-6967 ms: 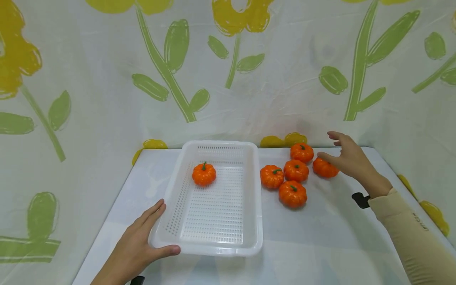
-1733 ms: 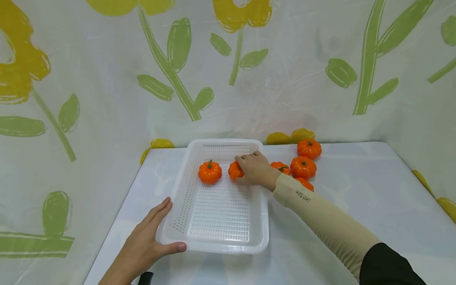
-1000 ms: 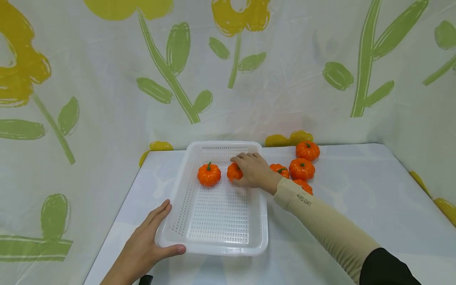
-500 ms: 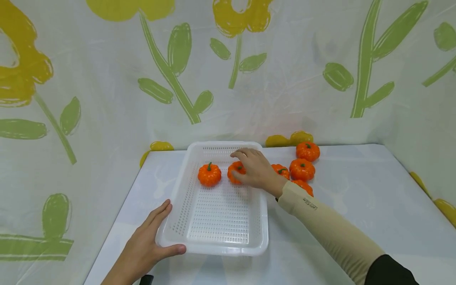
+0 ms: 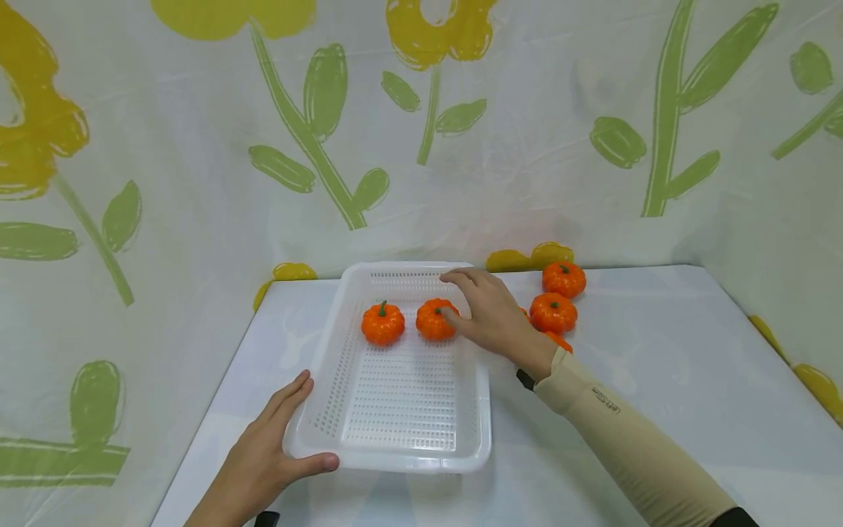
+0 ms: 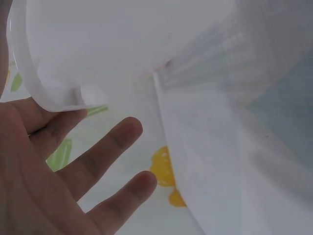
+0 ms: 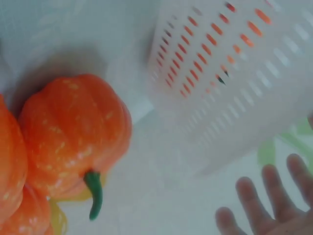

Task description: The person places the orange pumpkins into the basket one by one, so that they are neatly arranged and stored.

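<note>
A white slotted plastic basket (image 5: 395, 462) stands on the table with two small orange toy-like pumpkins in it, the left pumpkin (image 5: 383, 324) and the right pumpkin (image 5: 435, 320). My left hand (image 5: 260, 454) spans the basket's near left corner, fingers straight along the left side and thumb at the front rim. In the left wrist view, some fingers extend free below the rim. My right hand (image 5: 490, 311) hovers over the basket's right rim, holding nothing, its fingers spread and thumb overlapping the right pumpkin. In the right wrist view, its fingertips (image 7: 247, 188) are apart from the basket's outer wall.
More pumpkins sit right of the basket: a back pumpkin (image 5: 563, 279), a middle pumpkin (image 5: 553, 313), and others partly hidden behind the right arm. The white table (image 5: 658, 380) meets a flower-printed cloth backdrop (image 5: 527, 146) at its far edge.
The right hand carried a pumpkin from the right-hand group into the basket beside the first one, let go of it, and has drawn back up and to the right. The left hand stays at the corner.
</note>
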